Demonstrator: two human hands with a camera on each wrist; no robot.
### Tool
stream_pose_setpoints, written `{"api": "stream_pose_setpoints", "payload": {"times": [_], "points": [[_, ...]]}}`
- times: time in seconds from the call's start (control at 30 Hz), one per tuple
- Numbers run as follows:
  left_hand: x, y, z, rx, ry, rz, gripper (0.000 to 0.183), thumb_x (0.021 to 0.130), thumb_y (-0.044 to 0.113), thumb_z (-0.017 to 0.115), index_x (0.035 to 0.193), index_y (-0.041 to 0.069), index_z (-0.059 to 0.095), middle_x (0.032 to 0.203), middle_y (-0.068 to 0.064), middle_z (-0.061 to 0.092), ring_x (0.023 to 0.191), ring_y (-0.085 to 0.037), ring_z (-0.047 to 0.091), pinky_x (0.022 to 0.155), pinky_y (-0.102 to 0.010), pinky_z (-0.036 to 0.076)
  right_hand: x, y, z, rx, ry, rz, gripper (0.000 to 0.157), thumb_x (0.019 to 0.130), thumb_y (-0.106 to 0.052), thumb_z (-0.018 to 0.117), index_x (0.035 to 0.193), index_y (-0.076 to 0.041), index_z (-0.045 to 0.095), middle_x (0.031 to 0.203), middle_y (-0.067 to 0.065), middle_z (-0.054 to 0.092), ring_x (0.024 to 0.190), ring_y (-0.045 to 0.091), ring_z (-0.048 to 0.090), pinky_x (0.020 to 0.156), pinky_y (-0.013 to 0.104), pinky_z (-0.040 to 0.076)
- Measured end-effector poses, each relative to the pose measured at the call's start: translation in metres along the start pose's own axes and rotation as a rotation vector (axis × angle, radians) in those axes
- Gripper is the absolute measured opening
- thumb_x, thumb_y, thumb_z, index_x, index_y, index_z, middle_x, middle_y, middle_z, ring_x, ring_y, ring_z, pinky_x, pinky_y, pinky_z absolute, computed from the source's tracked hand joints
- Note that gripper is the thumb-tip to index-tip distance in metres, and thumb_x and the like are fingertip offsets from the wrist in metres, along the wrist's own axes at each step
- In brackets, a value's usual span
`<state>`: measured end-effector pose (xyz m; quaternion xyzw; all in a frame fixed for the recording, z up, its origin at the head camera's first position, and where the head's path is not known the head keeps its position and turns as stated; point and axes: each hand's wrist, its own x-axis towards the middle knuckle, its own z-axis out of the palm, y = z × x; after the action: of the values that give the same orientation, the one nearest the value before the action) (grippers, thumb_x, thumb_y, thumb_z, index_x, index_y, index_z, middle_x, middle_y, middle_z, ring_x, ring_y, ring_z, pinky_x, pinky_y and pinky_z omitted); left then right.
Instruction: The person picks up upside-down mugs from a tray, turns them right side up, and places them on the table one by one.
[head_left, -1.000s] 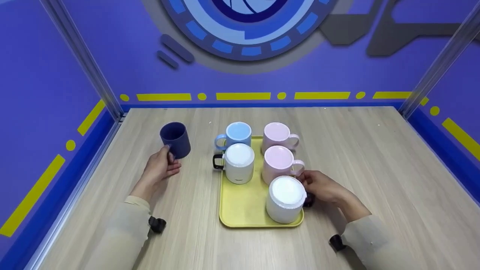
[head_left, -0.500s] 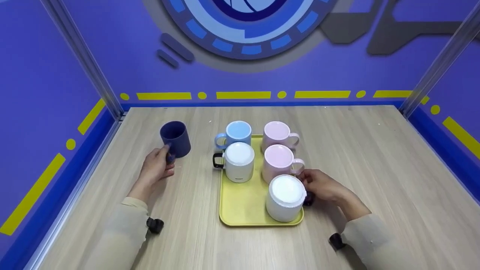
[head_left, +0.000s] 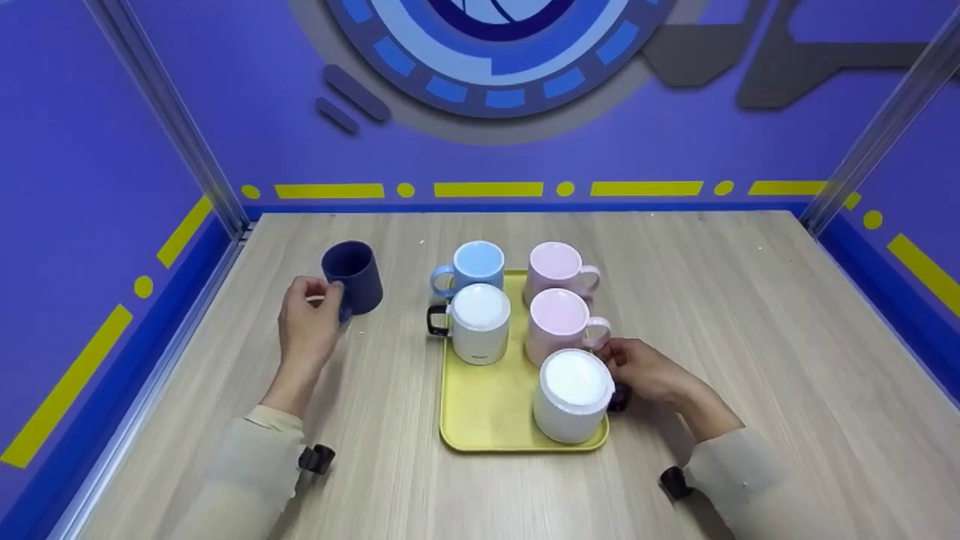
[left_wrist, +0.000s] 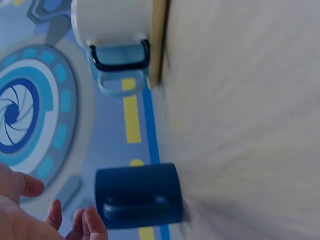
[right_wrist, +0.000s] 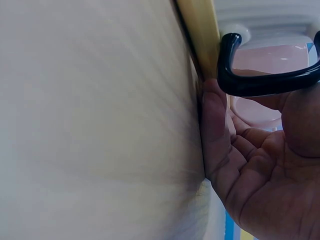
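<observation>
A dark blue mug (head_left: 362,286) stands mouth up on the table at the left. My left hand (head_left: 309,330) is beside its handle (left_wrist: 135,207), with thumb and fingers spread; in the left wrist view they are apart from the mug. My right hand (head_left: 651,375) grips the right edge of the yellow tray (head_left: 487,420), fingertips low against the rim in the right wrist view. Close above it are a white mug (head_left: 571,405) with a black handle (right_wrist: 270,85) and a pink mug (head_left: 555,330), both seemingly upside down; the handle hides part of the thumb.
Also on the tray are a light blue mug (head_left: 480,264), another white mug (head_left: 480,330) with a black handle, and another pink mug (head_left: 555,266). Blue-purple panels (head_left: 247,97) wall the wooden table (head_left: 750,315) at the back and sides.
My left hand has let go of the dark blue mug's handle, its fingers lifting and spreading. The mug keeps its place, and my right hand stays at the tray's edge.
</observation>
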<state>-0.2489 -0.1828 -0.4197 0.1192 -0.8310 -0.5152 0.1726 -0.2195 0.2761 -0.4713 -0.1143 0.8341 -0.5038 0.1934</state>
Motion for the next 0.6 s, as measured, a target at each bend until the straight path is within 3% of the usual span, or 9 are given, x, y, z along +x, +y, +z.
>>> {"api": "stream_pose_setpoints", "payload": {"times": [0.17,0.43,0.6], "points": [[-0.012,0.015,0.007,-0.049,-0.035,0.067,0.017,0.102,0.021,0.061,0.102,0.004,0.058,0.110,-0.014,0.060,0.104,-0.028,0.061,0.089,-0.033,0.045,0.000,0.001,0.000,0.014,-0.002,0.000,0.021,0.089,0.004,0.057,0.110,0.008,0.060,0.081,-0.004,0.057,0.076,0.008,0.053,0.066,0.020,0.046],[-0.033,0.032,0.024,-0.041,-0.075,0.165,0.010,0.098,0.015,0.066,0.097,0.005,0.063,0.102,-0.011,0.063,0.095,-0.025,0.063,0.085,-0.030,0.047,0.000,0.003,-0.001,0.004,0.006,0.001,0.020,0.088,0.002,0.056,0.108,0.005,0.060,0.085,-0.005,0.057,0.080,0.009,0.054,0.070,0.021,0.047],[-0.051,0.045,0.035,-0.071,-0.155,0.202,0.011,0.097,0.016,0.068,0.099,0.007,0.063,0.108,-0.011,0.064,0.098,-0.026,0.065,0.085,-0.032,0.049,-0.005,0.002,-0.005,0.045,-0.002,0.028,0.024,0.094,-0.003,0.058,0.115,0.007,0.059,0.086,-0.003,0.060,0.082,0.010,0.056,0.073,0.022,0.049]]}}
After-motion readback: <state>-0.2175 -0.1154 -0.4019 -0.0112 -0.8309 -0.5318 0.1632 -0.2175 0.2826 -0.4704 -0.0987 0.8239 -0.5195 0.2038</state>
